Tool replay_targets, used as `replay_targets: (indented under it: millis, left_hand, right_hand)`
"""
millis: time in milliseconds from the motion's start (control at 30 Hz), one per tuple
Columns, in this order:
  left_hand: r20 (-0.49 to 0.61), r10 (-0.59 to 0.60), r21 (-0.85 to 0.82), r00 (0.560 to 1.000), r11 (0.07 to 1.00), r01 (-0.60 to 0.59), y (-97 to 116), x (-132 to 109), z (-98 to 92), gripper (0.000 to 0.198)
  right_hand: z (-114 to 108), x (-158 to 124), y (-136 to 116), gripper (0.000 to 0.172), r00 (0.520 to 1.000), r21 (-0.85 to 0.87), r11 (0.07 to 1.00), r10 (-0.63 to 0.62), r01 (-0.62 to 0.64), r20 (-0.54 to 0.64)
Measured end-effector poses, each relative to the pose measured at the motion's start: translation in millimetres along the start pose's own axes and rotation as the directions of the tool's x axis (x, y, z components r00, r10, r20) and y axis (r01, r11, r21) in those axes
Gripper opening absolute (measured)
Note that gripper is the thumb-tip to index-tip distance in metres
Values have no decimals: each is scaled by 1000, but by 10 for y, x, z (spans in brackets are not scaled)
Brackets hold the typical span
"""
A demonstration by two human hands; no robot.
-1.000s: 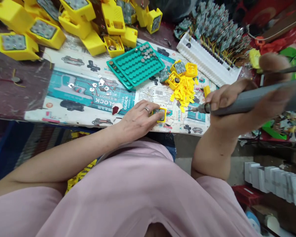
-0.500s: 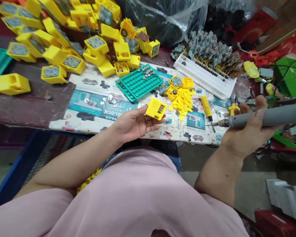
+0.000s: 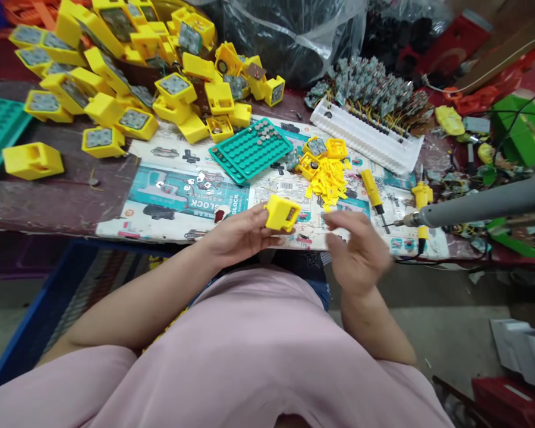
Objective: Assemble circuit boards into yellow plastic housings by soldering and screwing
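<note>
My left hand grips a small yellow plastic housing between thumb and fingers, above the table's front edge. Coin-shaped cells show in an opening on the housing's right side. To the right of it, my right hand is in the air, slightly blurred, with its thumb and bent fingers apart and nothing seen in them. A grey electric screwdriver points left beyond that hand, apart from it. Small yellow plastic pieces lie in a heap just past my hands, and a yellow-handled screwdriver rests beside them.
A green tray with several button cells sits on the printed cardboard. Yellow housings are piled at the back left. A white foam strip with wired circuit boards stands at the back right. A yellow tool lies under the electric screwdriver.
My right hand has let go of the electric screwdriver and moved left towards the housing. My left hand has turned the housing, so its perforated face no longer shows.
</note>
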State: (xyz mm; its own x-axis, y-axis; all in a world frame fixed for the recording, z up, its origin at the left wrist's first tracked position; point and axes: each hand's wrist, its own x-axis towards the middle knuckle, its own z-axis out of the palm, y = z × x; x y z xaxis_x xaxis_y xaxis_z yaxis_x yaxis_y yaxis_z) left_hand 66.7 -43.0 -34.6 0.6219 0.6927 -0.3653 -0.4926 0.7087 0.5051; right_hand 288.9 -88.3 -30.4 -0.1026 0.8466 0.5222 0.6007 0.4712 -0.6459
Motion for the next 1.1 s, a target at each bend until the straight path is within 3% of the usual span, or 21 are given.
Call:
replay_targets:
  millis: [100,200,267,333,400,467,567,633,667,733,800,833,933,1000,1100]
  left_hand:
    - [95,42,101,995,994,-52,-82,-83,-60,47]
    - [87,65,178,994,981,-80,-111,-156,-138,59]
    - [41,81,222,996,971,-88,-89,-185,-175,63]
    - [-23,97,212,995,973,-90,-35,-192,-185,58]
    - [-92,99,144,991,986,-85,37,-181,-172,43]
    - [-145,80,68,986,995,-70,104,-157,-148,32]
    - [-160,34,8,986,999,-33,152,-112,-118,34]
    - [-159,28,-13,987,999,-31,148,-88,-104,38]
    - [-166,35,-21,985,999,-39,141,-80,-97,38]
    - [-199,55,-30,978,998,-62,133,-75,-82,37]
    - [-236,74,-29,969,996,-83,139,-81,-67,34]
    - [-251,84,-25,964,995,-93,147,-86,-61,31]
    - [-270,123,7,955,992,-126,179,-100,-49,22]
    - [-268,158,37,951,987,-153,195,-104,-45,19]
    - [-266,219,88,939,975,-202,206,-103,-48,21]
  right_hand:
    - [340,120,-107,29,986,246,962,91,-123,137]
    - [424,215,-68,30,968,256,964,6,-73,252]
    - [373,292,17,30,948,167,986,-56,3,314]
    - [292,405,126,28,938,-64,996,-41,67,344]
    - [226,545,236,25,929,-377,916,14,136,371]
    - [195,684,329,23,887,-569,783,49,252,460]
    - [194,846,419,25,789,-567,710,27,417,614]
    - [196,902,442,25,767,-532,720,0,446,642]
    - [194,908,441,25,774,-517,737,-14,435,633]
    - [186,869,407,23,838,-471,811,-40,346,545]
    - [181,766,337,19,910,-330,929,-18,168,413]
    - [183,699,297,18,922,-221,973,22,69,386]
    - [211,513,206,13,864,5,995,86,-102,496]
    - [238,436,191,13,851,-35,999,35,-19,523]
    - [259,359,179,19,907,-260,949,-55,177,418]
